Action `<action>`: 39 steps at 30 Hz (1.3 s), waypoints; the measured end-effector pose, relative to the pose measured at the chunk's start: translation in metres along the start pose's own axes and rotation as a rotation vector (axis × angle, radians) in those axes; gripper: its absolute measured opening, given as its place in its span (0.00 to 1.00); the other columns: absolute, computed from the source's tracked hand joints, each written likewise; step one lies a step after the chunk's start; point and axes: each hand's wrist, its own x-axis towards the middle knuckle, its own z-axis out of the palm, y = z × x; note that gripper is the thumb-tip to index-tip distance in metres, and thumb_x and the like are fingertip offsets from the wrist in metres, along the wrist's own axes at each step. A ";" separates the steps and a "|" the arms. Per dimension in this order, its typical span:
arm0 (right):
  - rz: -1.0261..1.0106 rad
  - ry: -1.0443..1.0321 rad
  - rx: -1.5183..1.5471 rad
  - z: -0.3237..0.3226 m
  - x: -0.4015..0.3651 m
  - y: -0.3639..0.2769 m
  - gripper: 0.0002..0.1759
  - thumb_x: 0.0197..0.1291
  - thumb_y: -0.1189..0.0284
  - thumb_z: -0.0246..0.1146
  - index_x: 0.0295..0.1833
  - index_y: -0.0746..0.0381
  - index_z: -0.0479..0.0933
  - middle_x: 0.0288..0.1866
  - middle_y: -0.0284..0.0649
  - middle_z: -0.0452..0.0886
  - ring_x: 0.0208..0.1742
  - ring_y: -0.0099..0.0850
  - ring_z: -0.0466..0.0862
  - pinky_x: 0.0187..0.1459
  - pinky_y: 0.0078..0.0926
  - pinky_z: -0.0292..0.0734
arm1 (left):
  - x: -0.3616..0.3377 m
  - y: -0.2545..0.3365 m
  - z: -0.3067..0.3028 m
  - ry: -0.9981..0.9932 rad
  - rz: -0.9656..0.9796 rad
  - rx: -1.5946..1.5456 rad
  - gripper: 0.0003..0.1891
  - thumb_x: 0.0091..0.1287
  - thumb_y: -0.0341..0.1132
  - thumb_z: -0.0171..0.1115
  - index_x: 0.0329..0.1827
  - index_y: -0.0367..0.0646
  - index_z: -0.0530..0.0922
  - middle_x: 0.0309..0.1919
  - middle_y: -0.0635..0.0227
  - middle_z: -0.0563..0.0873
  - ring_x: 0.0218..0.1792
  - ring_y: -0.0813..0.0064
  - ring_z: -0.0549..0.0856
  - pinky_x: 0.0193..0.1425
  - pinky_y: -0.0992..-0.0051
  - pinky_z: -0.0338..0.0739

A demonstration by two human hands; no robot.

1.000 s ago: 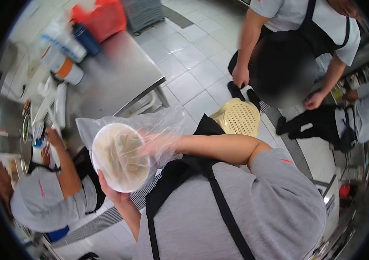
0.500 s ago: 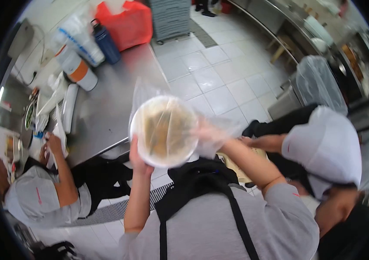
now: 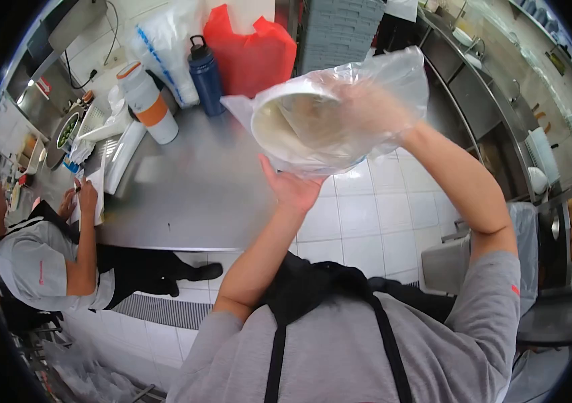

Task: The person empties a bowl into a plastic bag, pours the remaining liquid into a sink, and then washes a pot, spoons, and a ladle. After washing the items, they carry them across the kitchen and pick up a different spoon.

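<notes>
A round white bowl point(image 3: 264, 127) sits tilted inside a clear plastic bag point(image 3: 397, 74), its brownish contents blurred behind the film. My left hand point(image 3: 294, 190) supports the bagged bowl from below, thumb out to the side and the other fingers partly hidden underneath. Over the bowl's right side, among the folds of the bag, my right hand point(image 3: 373, 111) is smeared by motion, so its fingers cannot be made out.
A steel table point(image 3: 185, 174) carries a white and orange tumbler point(image 3: 148, 104), a blue bottle point(image 3: 205, 77) and a red bag point(image 3: 249, 54). Left, a co-worker point(image 3: 48, 265) handles paper. Grey crates point(image 3: 340, 40) stand behind; a bin point(image 3: 446, 262) and sinks line the right.
The bagged bowl has moved up and right in view and tilted from facing me. My right hand has risen over its right side. The co-worker on the right has left view.
</notes>
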 end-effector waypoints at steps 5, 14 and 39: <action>-0.041 0.035 0.005 -0.021 0.004 0.058 0.23 0.38 0.70 0.60 0.44 0.67 0.71 0.35 0.51 0.77 0.37 0.43 0.78 0.40 0.33 0.73 | 0.056 -0.046 0.006 0.024 0.004 -0.041 0.44 0.51 0.71 0.36 0.66 0.53 0.46 0.64 0.65 0.53 0.64 0.59 0.53 0.63 0.50 0.50; 0.158 0.096 -0.022 -0.027 -0.032 0.159 0.33 0.44 0.72 0.58 0.61 0.56 0.62 0.27 0.47 0.77 0.28 0.37 0.78 0.32 0.30 0.72 | 0.147 -0.121 0.005 0.008 -0.080 0.012 0.40 0.54 0.69 0.35 0.65 0.54 0.50 0.63 0.67 0.55 0.63 0.61 0.56 0.62 0.50 0.51; 0.831 0.429 -0.495 -0.030 -0.297 0.579 0.22 0.48 0.79 0.52 0.53 0.58 0.69 0.46 0.45 0.76 0.43 0.40 0.77 0.46 0.28 0.72 | 0.462 -0.564 -0.013 0.031 -0.909 -0.104 0.33 0.54 0.62 0.48 0.59 0.55 0.61 0.58 0.72 0.65 0.57 0.69 0.65 0.60 0.60 0.59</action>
